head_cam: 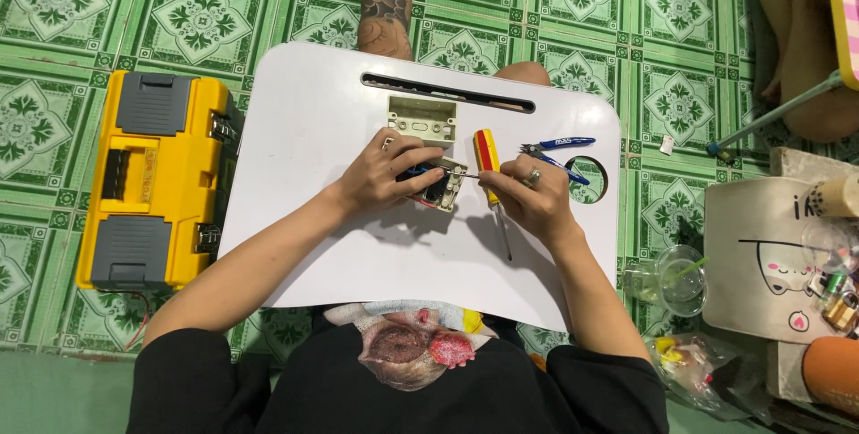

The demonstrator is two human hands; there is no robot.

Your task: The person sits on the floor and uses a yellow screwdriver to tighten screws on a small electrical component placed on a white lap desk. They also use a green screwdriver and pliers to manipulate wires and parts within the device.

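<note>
Together both hands, left (380,174) and right (528,197), grip a socket module (438,185) over the lap table (313,130).

Head cam, straight down, close over lap table (313,246), prob seated

Bright, even indoor light, prob. from overhead. Soft shadows fall toward the viewer under both hands and the screwdriver (490,185) on the white lap table (340,246). No hard glare; mild sheen on floor tiles (224,13). Center sharp; slight wide-angle bending at edges, corners a bit softer.
</note>
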